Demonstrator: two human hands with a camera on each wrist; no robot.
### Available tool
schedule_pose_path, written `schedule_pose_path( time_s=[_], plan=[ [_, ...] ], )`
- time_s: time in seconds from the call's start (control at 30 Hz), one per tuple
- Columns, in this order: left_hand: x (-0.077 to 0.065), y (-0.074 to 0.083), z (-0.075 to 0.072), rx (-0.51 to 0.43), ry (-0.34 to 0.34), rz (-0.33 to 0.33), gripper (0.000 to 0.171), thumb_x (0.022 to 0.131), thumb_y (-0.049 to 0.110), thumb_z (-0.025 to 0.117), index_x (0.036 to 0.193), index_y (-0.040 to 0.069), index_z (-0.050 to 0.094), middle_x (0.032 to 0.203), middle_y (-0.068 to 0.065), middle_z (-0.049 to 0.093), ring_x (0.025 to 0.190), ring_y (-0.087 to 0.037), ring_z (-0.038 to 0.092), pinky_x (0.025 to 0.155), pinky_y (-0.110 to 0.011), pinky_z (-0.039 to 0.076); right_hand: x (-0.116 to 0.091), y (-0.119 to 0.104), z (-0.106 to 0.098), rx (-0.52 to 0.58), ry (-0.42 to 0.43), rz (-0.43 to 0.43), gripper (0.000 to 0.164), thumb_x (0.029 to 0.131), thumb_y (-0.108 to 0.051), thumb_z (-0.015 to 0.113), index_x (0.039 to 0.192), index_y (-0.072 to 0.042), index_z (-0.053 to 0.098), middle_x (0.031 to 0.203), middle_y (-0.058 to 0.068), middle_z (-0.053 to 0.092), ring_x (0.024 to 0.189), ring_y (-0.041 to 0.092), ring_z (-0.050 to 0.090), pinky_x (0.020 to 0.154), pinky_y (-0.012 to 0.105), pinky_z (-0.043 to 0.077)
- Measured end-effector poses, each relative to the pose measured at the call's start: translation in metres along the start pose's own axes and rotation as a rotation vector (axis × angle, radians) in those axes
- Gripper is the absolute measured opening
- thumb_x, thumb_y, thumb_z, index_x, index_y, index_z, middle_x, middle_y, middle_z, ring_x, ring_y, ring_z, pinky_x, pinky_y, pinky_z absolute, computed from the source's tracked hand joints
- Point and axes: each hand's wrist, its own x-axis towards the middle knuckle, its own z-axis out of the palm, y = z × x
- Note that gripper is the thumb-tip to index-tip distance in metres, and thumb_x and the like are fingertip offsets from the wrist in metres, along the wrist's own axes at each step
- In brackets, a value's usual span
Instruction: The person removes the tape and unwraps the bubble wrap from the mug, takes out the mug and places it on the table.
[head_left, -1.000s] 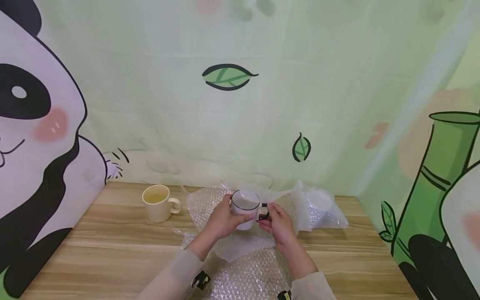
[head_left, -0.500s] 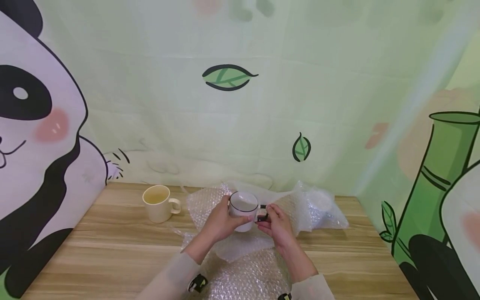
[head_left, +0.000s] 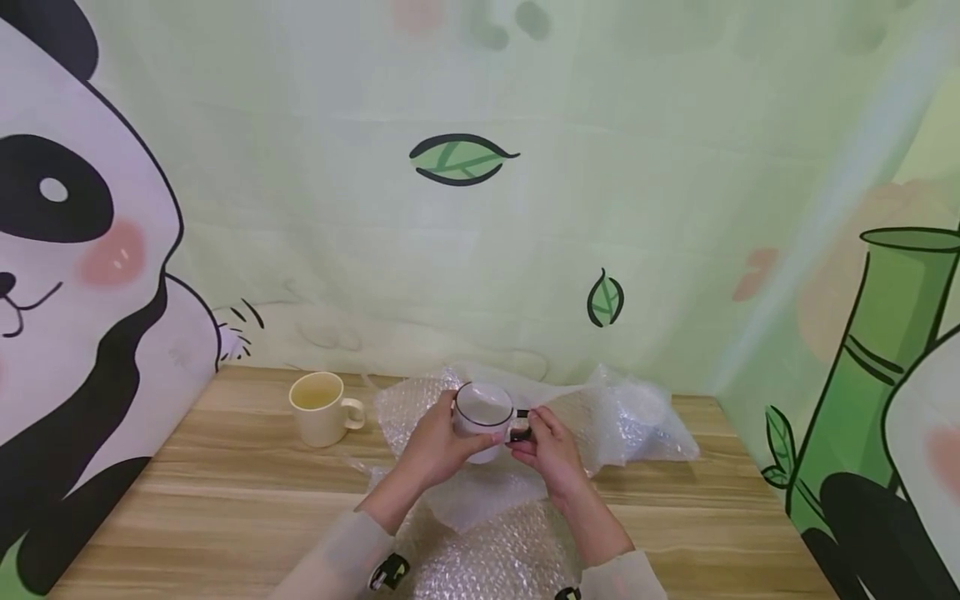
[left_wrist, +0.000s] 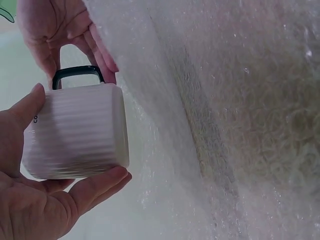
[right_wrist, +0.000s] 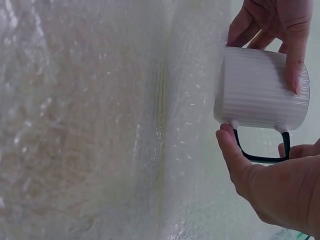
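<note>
A white ribbed mug [head_left: 484, 405] with a dark rim is held up over sheets of bubble wrap [head_left: 491, 554]. My left hand [head_left: 433, 443] grips its body from the left, thumb across the near side and fingers behind. At the right, my right hand [head_left: 555, 457] pinches the black handle [right_wrist: 262, 160], with finger and thumb near its two ends. Fine ribs run round the mug wall [left_wrist: 80, 130] in the left wrist view, where part of some dark lettering shows beside the left thumb. The mug's mouth faces up toward the head camera.
A cream mug [head_left: 318, 421] stands on the wooden table [head_left: 225, 500] at the left, handle to the right. A bubble-wrapped bundle [head_left: 645, 417] lies at the back right. Behind the table hangs a cloth backdrop [head_left: 337, 208] printed with pandas and leaves.
Both hands have shifted slightly left and toward the body with the white mug between them. Their hold looks the same. The head view has turned a little.
</note>
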Motion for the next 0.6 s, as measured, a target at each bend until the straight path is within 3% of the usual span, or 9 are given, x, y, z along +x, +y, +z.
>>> schedule_pose_path(
  time_s=[0.37,0.6],
  plan=[
    [-0.0026,-0.0036,-0.0031,0.011,0.023,-0.005,0.091,0.08,0.047,0.088,0.146,0.0,0.047,0.135,-0.022,0.064,0.122,-0.037,0.064,0.098,-0.057,0.054,0.0007,-0.0067,0.005,-0.023,-0.006,-0.001,0.042,0.112,-0.018,0.039,0.152,-0.015,0.053,0.115,0.021,0.064,0.088,0.024,0.075,0.087,0.04,0.063],
    [-0.0049,-0.0034,-0.0082,0.01,0.028,-0.023,0.09,0.08,0.048,0.088,0.146,0.001,0.047,0.137,-0.021,0.063,0.124,-0.036,0.063,0.1,-0.056,0.053,0.0028,-0.0071,0.0084,-0.027,-0.019,-0.004,0.041,0.113,-0.02,0.039,0.151,-0.016,0.054,0.12,0.024,0.062,0.09,0.024,0.074,0.088,0.039,0.063]
  ],
)
